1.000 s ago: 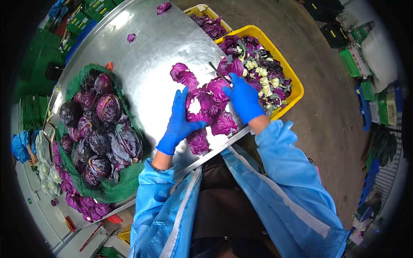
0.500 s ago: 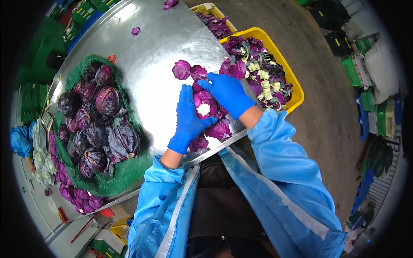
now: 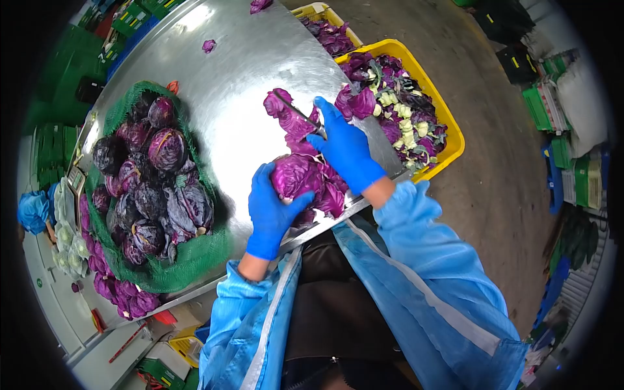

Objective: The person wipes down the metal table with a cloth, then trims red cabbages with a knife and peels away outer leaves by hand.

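A red cabbage head [image 3: 297, 175] sits near the table's front edge, its leafy side up. My left hand [image 3: 270, 213], in a blue glove, cups its left side with fingers and thumb round it. In my right hand [image 3: 350, 148], also gloved, is a knife [image 3: 291, 106]; its thin dark blade points up and left, above loose purple leaves [image 3: 296, 127]. The knife's handle is mostly hidden by the fingers. More peeled leaves [image 3: 335, 192] lie right of the cabbage, below my right hand.
On the left of the metal table [image 3: 244, 71], a green net sack [image 3: 195, 260] holds several red cabbages [image 3: 167, 149]. A yellow crate [image 3: 448, 123] of trimmed leaves and pale pieces stands against the table's right edge, with another yellow crate [image 3: 354, 36] behind. Peeled cabbages [image 3: 133, 302] lie beyond the left edge.
The cabbage has turned, so its white cut base no longer faces up. My left hand has shifted to its left side. The knife hand has moved slightly right, and its blade now shows more clearly.
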A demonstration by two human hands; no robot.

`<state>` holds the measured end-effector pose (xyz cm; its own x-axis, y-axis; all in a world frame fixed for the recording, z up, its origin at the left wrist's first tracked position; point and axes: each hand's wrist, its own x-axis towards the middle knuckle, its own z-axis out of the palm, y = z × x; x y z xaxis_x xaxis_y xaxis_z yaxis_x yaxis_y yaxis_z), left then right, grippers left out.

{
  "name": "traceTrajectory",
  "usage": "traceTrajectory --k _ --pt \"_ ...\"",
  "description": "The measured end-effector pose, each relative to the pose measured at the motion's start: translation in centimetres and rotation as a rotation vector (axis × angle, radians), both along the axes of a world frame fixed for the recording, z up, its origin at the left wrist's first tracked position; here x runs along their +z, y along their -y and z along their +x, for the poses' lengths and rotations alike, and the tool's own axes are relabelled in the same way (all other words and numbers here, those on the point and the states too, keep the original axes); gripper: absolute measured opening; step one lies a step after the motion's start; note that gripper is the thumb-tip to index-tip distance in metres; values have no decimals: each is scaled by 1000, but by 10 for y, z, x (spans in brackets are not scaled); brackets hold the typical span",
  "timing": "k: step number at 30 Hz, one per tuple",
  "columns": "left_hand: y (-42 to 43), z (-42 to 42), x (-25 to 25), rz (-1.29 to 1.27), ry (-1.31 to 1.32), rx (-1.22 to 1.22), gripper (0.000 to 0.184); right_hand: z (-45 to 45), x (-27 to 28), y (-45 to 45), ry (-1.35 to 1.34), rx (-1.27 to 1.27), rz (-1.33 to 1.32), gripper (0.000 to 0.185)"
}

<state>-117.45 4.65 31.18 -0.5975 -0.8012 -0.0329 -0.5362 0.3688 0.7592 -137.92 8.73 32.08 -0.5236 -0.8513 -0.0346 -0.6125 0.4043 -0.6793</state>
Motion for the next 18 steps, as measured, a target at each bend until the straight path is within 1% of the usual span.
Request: traceTrajectory --k 1,2,3,4,5,7,8,9,10,11,12,13,14,15,16,17,18 --pt "3 -9 1 2 2 7 95 8 8 -6 26 33 -121 57" --pt "6 -20 2 -30 135 26 91 13 4 -9 27 39 -119 57" --pt "6 -25 2 -62 268 41 88 16 -3 -12 -9 117 -54 54" --pt "6 -24 -3 -103 234 52 87 18 -11 -15 -45 187 10 52" --pt "6 -23 -6 -106 236 43 87 15 -19 -15 -43 178 8 52" --pt "5 -15 -7 -55 227 -19 88 10 -30 -11 22 248 68 46" --pt "7 -12 -12 -56 234 -21 88 10 -30 -10 6 247 44 39" --pt "8 -8 -22 -94 142 -30 86 11 -31 -7 12 245 45 39" --pt "7 -7 -26 -131 48 -37 85 14 -32 -1 -56 249 130 36" --pt "6 -5 -28 -132 51 -39 85 14 -32 4 -124 252 212 33" --pt "6 -3 -27 -76 44 -39 86 12 -44 5 -115 235 150 27" --pt "7 -3 -28 -22 33 -36 87 8 -52 8 -117 233 146 27" --pt "6 2 -32 25 -49 -59 87 3 -59 11 -137 211 130 25" --pt "-1 10 -33 27 -45 -61 87 2 -67 7 -149 186 118 24" --pt "-8 14 -27 88 -127 -93 85 -2 -79 1 -113 193 97 23" --pt "-12 16 -21 147 -210 -126 82 -4 -75 2 -116 195 90 23" --pt "-17 21 -15 129 -206 -126 80 -4 -73 -1 -78 171 99 24"
